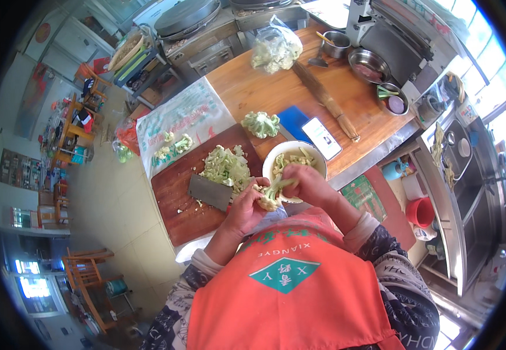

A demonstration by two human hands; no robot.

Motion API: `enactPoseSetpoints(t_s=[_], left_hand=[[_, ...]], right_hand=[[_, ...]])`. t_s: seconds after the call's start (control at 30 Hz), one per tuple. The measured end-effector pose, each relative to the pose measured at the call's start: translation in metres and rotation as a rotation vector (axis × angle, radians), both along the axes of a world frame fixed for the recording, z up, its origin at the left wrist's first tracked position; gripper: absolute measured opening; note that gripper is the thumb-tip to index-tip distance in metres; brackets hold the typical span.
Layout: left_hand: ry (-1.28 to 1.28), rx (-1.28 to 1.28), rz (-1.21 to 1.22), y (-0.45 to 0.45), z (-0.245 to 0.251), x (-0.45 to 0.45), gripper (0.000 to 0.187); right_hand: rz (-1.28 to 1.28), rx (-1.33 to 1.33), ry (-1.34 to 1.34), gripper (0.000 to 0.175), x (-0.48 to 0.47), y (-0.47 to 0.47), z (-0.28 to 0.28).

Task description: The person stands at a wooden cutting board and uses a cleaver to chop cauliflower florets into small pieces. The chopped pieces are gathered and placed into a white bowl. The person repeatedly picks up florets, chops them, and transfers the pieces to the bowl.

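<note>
Between my hands, over the near-left rim of a white enamel bowl (pixel 268 155), is a cauliflower floret (pixel 270 202). My left hand (pixel 247 211) grips its head side, and the fingers of my right hand (pixel 307 183) are closed around the stem end. Cauliflower pieces (pixel 299 158) lie inside the bowl. To the left, a cleaver (pixel 210 191) rests flat on the dark red cutting board (pixel 183 223), beside a heap of chopped cauliflower (pixel 224 166). A larger cauliflower piece (pixel 261 124) sits past the board's far right corner.
Small florets (pixel 183 143) lie on a printed sack (pixel 187 113). Beyond the bowl are a smartphone (pixel 321 138), a blue flat item (pixel 296 122), a long brown bundle (pixel 323 98) and bagged cauliflower (pixel 277 48). Metal bowls (pixel 369 63) stand at the far right.
</note>
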State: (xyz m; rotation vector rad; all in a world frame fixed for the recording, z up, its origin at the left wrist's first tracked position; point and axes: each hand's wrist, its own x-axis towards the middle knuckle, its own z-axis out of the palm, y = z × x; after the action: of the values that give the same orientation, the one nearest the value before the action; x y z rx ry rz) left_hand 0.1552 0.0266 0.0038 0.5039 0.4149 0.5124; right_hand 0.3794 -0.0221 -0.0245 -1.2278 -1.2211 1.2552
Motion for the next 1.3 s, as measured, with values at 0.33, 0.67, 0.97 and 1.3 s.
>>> enactPoseSetpoints(t_s=[0.33,0.67,0.97,1.3], left_hand=[[0.118,-0.213,0.453,-0.019,-0.020,0.003,0.028],[0.208,0.023,0.512,-0.024,0.001,0.009,0.036],[-0.078,-0.273,0.337,-0.027,-0.025,-0.001,0.033],[-0.222,-0.301,0.573,-0.017,-0.022,-0.008,0.025]], right_hand=[[-0.237,-0.305,0.282,0.022,0.069,0.022,-0.023],[0.299,0.163,-0.128,0.044,-0.013,0.008,0.046],[0.379,-0.317,0.488,0.016,-0.011,0.017,0.025],[0.241,-0.378,1.056,0.017,0.033,0.025,-0.047]])
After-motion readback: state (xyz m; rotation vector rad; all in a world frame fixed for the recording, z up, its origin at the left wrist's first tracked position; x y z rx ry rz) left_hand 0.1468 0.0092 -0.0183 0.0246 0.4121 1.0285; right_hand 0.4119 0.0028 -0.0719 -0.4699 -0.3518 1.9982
